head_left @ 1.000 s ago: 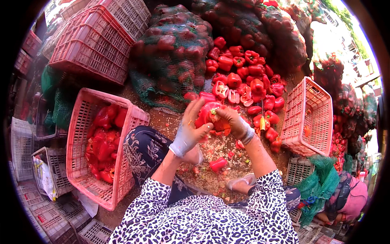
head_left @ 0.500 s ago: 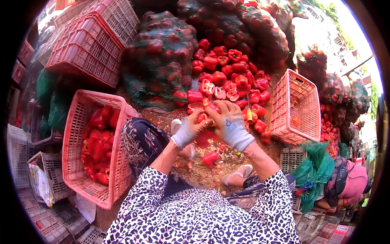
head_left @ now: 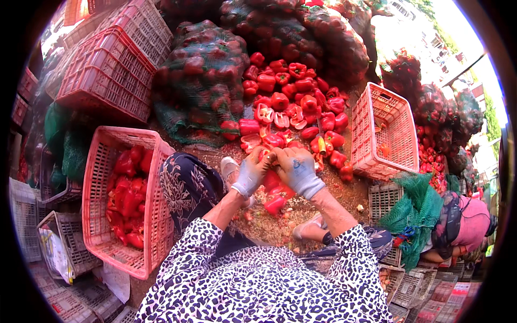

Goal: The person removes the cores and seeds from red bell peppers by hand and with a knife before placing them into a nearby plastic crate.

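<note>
My gloved left hand point(head_left: 253, 171) and gloved right hand point(head_left: 296, 168) meet in front of me, fingers curled toward each other. Between their fingertips is a red bell pepper, mostly hidden by the fingers. Beneath them a red pepper piece point(head_left: 275, 204) lies on the littered ground. Just beyond are cut pepper halves point(head_left: 264, 113) with pale insides showing. Behind those spreads a heap of whole red bell peppers point(head_left: 280, 100). A knife with a yellow handle point(head_left: 322, 145) rests among the peppers, to the right of my right hand.
A pink crate point(head_left: 95, 215) of red pepper pieces stands at my left knee. Another pink crate point(head_left: 359, 156), with few pieces inside, is at the right. Full mesh sacks point(head_left: 202, 81) line the back. Green netting point(head_left: 412, 215) and a bent-over person point(head_left: 468, 223) are at the right.
My hands have drawn closer together, the right one shifting left, and the fingers now cover more of the pepper. The whole view has shifted slightly.
</note>
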A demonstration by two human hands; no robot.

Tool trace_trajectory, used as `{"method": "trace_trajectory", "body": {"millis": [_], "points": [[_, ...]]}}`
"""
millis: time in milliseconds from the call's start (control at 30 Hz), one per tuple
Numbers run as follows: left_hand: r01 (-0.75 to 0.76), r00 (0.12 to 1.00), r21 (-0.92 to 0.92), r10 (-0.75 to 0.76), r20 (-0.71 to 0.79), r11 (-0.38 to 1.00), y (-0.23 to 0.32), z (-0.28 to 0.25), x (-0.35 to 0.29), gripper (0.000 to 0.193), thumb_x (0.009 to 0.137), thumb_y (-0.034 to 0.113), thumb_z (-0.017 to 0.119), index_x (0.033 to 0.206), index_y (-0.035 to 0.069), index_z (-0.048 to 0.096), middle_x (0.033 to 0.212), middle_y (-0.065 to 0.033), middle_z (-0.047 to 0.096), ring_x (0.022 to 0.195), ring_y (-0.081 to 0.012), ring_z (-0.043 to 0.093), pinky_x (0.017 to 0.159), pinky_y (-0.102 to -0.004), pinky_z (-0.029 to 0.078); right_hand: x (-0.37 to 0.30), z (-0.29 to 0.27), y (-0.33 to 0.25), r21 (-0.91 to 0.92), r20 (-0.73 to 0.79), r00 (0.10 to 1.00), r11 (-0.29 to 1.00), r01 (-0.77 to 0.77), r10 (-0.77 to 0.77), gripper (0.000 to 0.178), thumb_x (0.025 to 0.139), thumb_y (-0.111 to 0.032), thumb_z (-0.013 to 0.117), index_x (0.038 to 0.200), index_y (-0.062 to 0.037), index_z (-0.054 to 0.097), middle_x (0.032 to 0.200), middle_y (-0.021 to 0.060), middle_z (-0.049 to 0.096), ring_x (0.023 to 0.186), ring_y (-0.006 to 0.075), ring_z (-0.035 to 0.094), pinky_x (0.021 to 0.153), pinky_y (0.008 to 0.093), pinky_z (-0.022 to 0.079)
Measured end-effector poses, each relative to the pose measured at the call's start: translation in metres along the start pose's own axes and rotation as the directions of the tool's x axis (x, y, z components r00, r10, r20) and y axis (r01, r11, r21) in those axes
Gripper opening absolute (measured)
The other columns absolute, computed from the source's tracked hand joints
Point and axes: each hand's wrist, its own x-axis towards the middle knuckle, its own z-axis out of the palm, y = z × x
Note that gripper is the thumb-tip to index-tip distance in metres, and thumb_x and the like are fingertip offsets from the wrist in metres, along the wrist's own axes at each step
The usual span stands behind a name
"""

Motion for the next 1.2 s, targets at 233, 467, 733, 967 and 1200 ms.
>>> {"method": "trace_trajectory", "body": {"millis": [233, 467, 733, 967, 1200], "points": [[0.045, 0.990, 0.172, -0.022, -0.136, 0.984, -0.004, -0.002, 0.002, 0.054, 0.090, 0.055, 0.060, 0.105, 0.003, 0.060, 0.094, -0.0222, 0.066, 0.090, -0.0368, 0.066, 0.075, -0.0421, 0.050, -0.005, 0.032, -0.012, 0.147, -0.102, 0.939, 0.939, -0.312, 0.328, 0.033, 0.077, -0.022, 0.070, 0.106, -0.0106, 0.057, 0.080, 0.0125, 0.065, 0.078, 0.0317, 0.066, 0.067, 0.0437, 0.050], [0.119, 0.993, 0.106, -0.119, -0.005, 0.987, -0.003, 0.000, 0.003, 0.051, 0.086, 0.036, 0.072, 0.121, 0.001, 0.060, 0.104, -0.0193, 0.069, 0.097, -0.0257, 0.067, 0.084, -0.0364, 0.050, -0.013, 0.050, 0.008, 0.287, 0.010, 0.805, 0.769, -0.571, 0.594, 0.045, 0.088, -0.022, 0.065, 0.129, -0.0116, 0.053, 0.082, 0.0159, 0.069, 0.071, 0.0317, 0.068, 0.064, 0.0407, 0.052], [0.002, 0.984, -0.421, -0.076, -0.160, 0.907, 0.072, -0.050, 0.000, 0.017, 0.094, 0.015, 0.066, 0.107, 0.005, 0.063, 0.094, -0.0011, 0.065, 0.084, -0.0077, 0.060, 0.076, -0.0221, 0.050, -0.133, -0.089, 0.065, 0.910, -0.244, 0.219, 0.301, -0.285, 0.945, 0.030, 0.098, -0.013, 0.054, 0.127, -0.0050, 0.051, 0.099, 0.0090, 0.066, 0.082, 0.0162, 0.065, 0.065, 0.0283, 0.056], [-0.073, 0.513, 0.606, 0.551, -0.658, 0.792, 0.138, -0.249, -0.044, 0.029, 0.092, 0.023, 0.068, 0.112, 0.002, 0.063, 0.106, -0.0069, 0.064, 0.096, -0.0182, 0.061, 0.090, -0.0311, 0.048, -0.442, -0.230, 0.062, 0.910, -0.343, -0.652, 0.411, -0.053, 0.676, 0.048, 0.096, -0.041, 0.051, 0.130, -0.0069, 0.046, 0.130, 0.0154, 0.055, 0.108, 0.0261, 0.062, 0.085, 0.0391, 0.051], [0.448, 0.819, 0.872, 0.301, -0.488, 0.197, 0.007, -0.362, -0.075, 0.069, 0.087, 0.036, 0.069, 0.146, 0.018, 0.038, 0.143, -0.0226, 0.042, 0.122, -0.0407, 0.051, 0.100, -0.0437, 0.045, -0.429, -0.207, 0.085, 0.915, -0.367, -0.559, 0.398, -0.071, 0.743, 0.050, 0.098, -0.041, 0.049, 0.136, -0.0084, 0.046, 0.134, 0.0181, 0.053, 0.116, 0.0275, 0.057, 0.092, 0.0394, 0.049]]}}
